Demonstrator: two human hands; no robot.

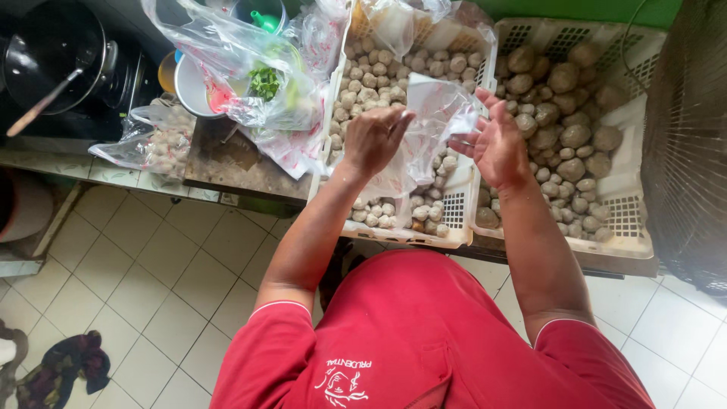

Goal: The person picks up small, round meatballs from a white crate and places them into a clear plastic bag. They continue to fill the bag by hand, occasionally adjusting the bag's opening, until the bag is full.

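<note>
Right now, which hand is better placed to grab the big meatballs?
Right hand, probably: it hovers over the crate of large meatballs, while the left hand sits over the small-meatball crate, both on the clear bag.

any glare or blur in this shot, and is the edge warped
Head view: soft even daylight, no hard shadows; white glare on the clear plastic bag between the left hand and right hand; hands slightly motion-blurred; wide-angle bending at the edges, visibly on the floor tiles.

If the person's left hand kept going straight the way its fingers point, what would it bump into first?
Probably the clear plastic bag that the left hand already touches, held open with the right hand. Beyond it lie small meatballs in the white basket; depth is unclear.
</note>
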